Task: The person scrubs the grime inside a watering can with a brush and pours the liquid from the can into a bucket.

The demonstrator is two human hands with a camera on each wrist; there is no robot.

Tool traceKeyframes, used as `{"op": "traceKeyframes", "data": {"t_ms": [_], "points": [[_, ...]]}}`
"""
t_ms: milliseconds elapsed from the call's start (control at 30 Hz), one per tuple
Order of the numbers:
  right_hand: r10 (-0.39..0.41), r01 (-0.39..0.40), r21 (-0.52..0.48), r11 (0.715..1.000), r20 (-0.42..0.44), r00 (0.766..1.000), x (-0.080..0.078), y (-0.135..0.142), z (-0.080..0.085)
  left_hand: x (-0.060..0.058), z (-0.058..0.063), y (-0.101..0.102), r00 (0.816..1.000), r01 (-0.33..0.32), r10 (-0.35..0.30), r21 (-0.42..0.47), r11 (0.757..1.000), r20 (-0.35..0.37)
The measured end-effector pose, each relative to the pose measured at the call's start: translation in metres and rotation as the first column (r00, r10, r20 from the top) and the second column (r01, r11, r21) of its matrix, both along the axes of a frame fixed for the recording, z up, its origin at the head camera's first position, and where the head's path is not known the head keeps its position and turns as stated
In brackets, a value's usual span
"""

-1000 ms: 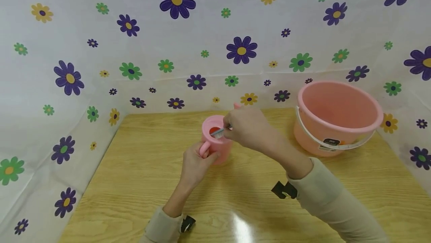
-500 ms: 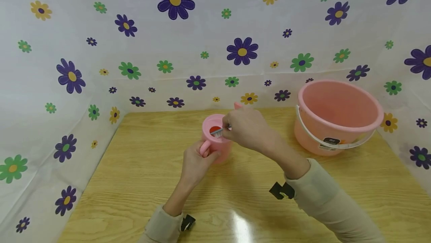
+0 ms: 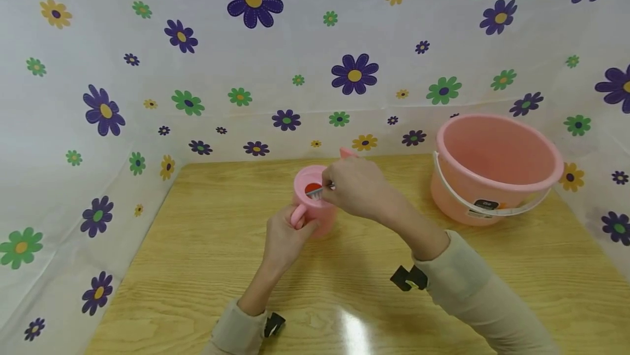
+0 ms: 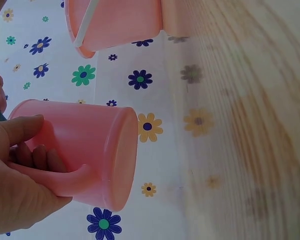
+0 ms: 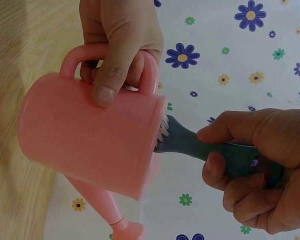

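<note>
A pink watering can (image 5: 90, 130) is held upright above the wooden table, its base apart from the tabletop in the left wrist view. My left hand (image 3: 285, 240) grips its handle (image 4: 65, 182), the thumb lying along the wall. With my right hand (image 3: 359, 188) I hold a dark green brush (image 5: 187, 140) by its handle. The brush's white bristles (image 5: 163, 130) are at the can's top opening, partly hidden by the rim. Seen from the head, the opening shows red inside. The spout (image 5: 97, 200) points away from the left hand, its tip showing behind my right hand.
A large pink bucket (image 3: 484, 204) with a white carry handle (image 3: 455, 199) stands at the back right of the wooden table (image 3: 211, 245). Behind and at both sides hangs a white sheet (image 3: 295, 32) with purple, green and yellow flowers.
My right hand and the brush have shifted slightly left at the can's opening. My left hand keeps its grip, and the can has barely moved. The head view has shifted a little.
</note>
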State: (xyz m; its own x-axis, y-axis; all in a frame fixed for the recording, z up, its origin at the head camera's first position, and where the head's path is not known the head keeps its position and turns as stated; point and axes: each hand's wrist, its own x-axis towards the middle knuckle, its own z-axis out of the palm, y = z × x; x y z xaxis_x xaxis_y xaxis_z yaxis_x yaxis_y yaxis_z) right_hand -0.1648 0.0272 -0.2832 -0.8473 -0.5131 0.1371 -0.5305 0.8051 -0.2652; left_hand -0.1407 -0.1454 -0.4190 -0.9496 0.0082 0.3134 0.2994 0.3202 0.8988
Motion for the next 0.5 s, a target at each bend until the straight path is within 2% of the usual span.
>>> {"op": "traceKeyframes", "data": {"t_ms": [300,500], "points": [[-0.002,0.010,-0.066,0.998,0.112,0.994,0.002,-0.005,-0.009,0.003,-0.002,0.002,0.999,0.016,-0.016,-0.004,1.000,-0.043],[0.008,0.008,-0.125,0.992,0.121,0.993,0.006,-0.008,-0.020,0.005,-0.005,0.003,0.999,0.021,-0.021,-0.006,1.000,-0.028]]}}
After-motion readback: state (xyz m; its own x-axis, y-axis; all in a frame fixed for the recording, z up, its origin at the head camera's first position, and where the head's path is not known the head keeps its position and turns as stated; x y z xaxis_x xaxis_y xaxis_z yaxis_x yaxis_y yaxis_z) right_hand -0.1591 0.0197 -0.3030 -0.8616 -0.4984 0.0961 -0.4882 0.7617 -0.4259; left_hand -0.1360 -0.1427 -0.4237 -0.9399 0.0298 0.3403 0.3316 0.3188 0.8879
